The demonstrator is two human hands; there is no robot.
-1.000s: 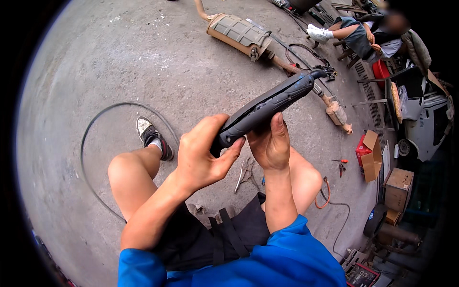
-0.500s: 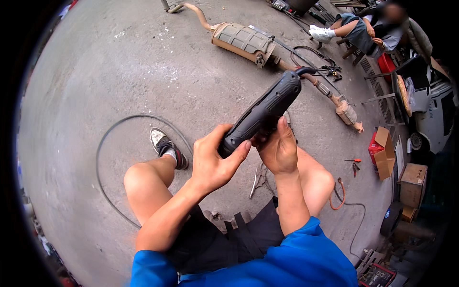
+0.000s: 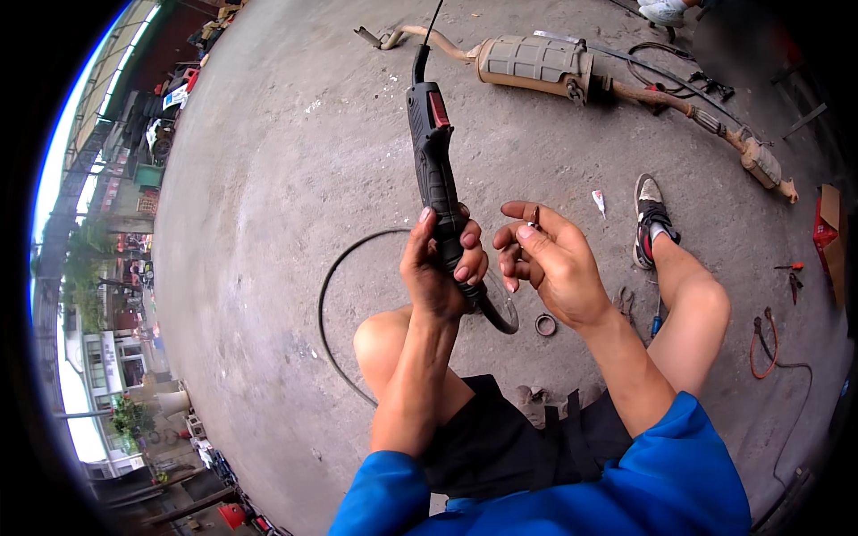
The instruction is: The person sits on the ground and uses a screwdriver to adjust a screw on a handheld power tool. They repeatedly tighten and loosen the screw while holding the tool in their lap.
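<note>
Head view: left hand (image 3: 427,279) grips black handle (image 3: 433,174), right hand (image 3: 572,277) pinches small piece (image 3: 534,217); muffler (image 3: 534,64) top centre, cable loop (image 3: 321,304) left of centre.

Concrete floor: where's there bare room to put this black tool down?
Widest: the floor left of the hose loop. Another patch lies between the black tool and the muffler. Crowded: beside the right forearm, with pliers, blue-handled tool and shoe.
</note>
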